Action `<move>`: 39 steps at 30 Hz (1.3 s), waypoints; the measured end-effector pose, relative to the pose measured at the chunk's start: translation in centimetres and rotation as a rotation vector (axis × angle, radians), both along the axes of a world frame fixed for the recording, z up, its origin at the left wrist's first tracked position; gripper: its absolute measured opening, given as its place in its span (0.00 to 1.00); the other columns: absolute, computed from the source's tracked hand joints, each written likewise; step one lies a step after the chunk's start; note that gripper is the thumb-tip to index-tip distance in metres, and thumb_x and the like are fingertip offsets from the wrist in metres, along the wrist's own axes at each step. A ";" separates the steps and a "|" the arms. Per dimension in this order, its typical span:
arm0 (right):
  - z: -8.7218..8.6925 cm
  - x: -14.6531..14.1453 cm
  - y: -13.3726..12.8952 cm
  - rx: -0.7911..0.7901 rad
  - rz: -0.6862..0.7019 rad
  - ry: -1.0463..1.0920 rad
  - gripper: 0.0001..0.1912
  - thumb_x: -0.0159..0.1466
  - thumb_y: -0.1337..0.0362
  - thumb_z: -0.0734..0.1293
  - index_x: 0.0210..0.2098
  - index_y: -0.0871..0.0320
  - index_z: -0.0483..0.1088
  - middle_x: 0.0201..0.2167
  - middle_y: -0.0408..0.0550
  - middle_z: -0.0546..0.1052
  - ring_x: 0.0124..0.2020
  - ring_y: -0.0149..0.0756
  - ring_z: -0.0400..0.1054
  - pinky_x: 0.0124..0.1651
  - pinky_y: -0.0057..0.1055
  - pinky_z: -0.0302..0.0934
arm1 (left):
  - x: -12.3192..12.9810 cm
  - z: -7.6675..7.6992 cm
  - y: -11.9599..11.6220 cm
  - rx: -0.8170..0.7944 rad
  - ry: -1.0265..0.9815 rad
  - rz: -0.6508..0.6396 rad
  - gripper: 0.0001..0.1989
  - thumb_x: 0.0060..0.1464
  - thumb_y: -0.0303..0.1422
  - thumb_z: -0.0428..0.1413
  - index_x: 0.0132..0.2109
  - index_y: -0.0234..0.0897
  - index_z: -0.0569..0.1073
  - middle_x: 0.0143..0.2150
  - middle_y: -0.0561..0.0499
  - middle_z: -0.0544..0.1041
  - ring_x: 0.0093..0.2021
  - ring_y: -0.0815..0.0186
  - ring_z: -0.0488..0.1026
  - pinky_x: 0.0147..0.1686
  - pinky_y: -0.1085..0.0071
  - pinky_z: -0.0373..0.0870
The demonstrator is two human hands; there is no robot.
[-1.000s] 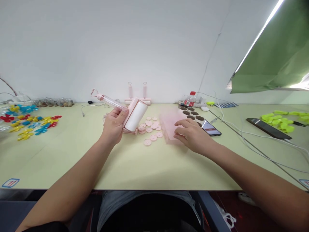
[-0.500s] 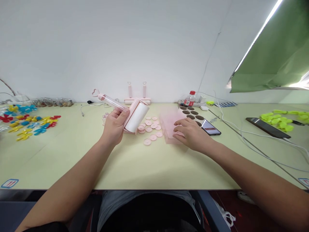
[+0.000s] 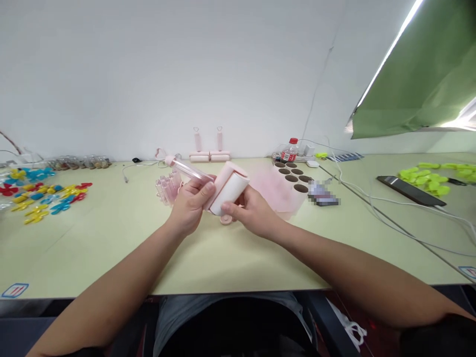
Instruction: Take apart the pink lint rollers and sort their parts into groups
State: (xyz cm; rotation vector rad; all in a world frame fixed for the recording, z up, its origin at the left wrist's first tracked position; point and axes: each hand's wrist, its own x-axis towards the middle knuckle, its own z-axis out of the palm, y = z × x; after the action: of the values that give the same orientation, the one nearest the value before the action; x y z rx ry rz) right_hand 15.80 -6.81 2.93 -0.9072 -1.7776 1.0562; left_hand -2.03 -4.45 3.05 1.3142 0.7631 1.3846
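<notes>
Between both hands, above the table, is a pink lint roller [image 3: 232, 192] with a white paper roll and a clear-tubed handle ending in a heart loop. My left hand [image 3: 191, 203] is closed around it where handle and head meet. With thumb on the white roll and fingers behind it, my right hand [image 3: 255, 210] grips the head. One pink disc [image 3: 225, 219] shows beneath; my hands and the roller hide the other discs. Several clear pink handles [image 3: 168, 188] lie left of my left hand. A blurred translucent pink sheet or pile [image 3: 277, 186] lies beyond my right hand.
Two pink lint rollers [image 3: 209, 156] stand against the wall. To the right are upright brown-topped rolls [image 3: 290, 178], a bottle [image 3: 290, 150], a phone [image 3: 323, 194], cables and a black device [image 3: 409, 191]. Colourful plastic pieces [image 3: 44, 196] lie at left, yellow-green ones [image 3: 427, 178] far right.
My right hand has left the pink sheets and come over to the lint roller, now gripping its white roll. The lint roller and my left hand have shifted right and slightly down.
</notes>
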 end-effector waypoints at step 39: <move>-4.4 -1.3 -0.1 0.443 -0.031 -0.157 0.17 0.63 0.55 0.67 0.46 0.59 0.65 0.39 0.50 0.71 0.39 0.40 0.65 0.42 0.35 0.60 | -2.9 6.1 0.3 0.544 1.153 -0.409 0.22 0.46 0.43 0.65 0.30 0.39 0.58 0.28 0.57 0.62 0.28 0.71 0.57 0.26 0.73 0.55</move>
State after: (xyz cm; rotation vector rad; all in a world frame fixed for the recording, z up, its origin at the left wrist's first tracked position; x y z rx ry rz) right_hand 14.47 -6.92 -1.48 -0.7505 -2.0123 0.5457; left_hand -4.89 -4.12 9.14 2.5844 0.7695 0.3959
